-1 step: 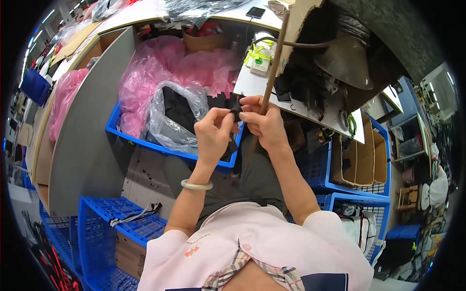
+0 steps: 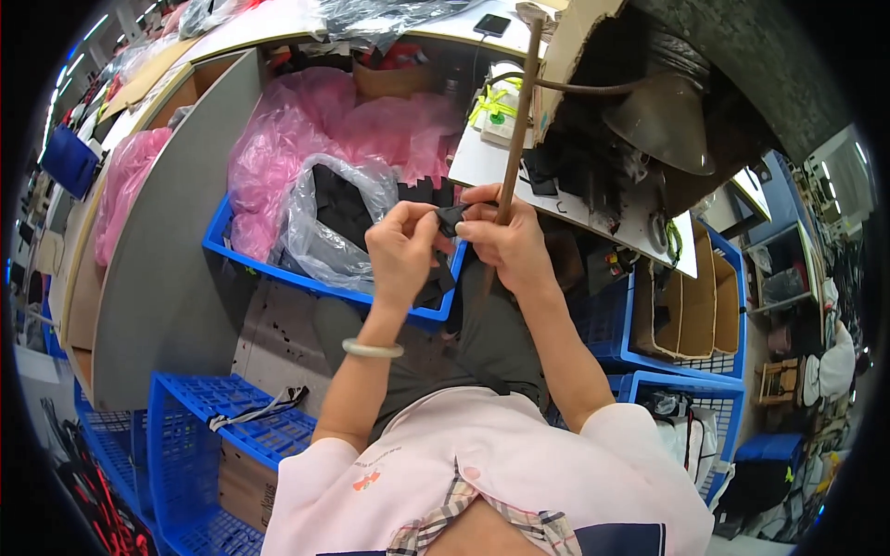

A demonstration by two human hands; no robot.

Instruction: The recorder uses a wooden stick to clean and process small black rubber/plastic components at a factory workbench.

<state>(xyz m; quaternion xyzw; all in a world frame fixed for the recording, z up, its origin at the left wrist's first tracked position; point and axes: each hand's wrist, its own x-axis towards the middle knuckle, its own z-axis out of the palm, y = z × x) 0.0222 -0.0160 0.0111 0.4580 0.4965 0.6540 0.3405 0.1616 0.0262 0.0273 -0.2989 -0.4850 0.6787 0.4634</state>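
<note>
A small piece of black fabric is stretched between my two hands, above the front edge of a blue crate. My left hand pinches its left end between thumb and fingers. On the other end, the fingertips of my right hand are closed. A slim brown rod crosses the right hand; whether that hand touches it I cannot tell. Inside the crate, a clear plastic bag holds more black fabric pieces, and others lie loose beside it.
Pink plastic bags fill the crate's back. To the right are a white tabletop, a lamp with a cone shade and a blue crate with cardboard dividers. A grey panel and an open blue crate stand left.
The black fabric looks more spread out between my fingers. My left hand has shifted slightly left; both hands keep their pinch.
</note>
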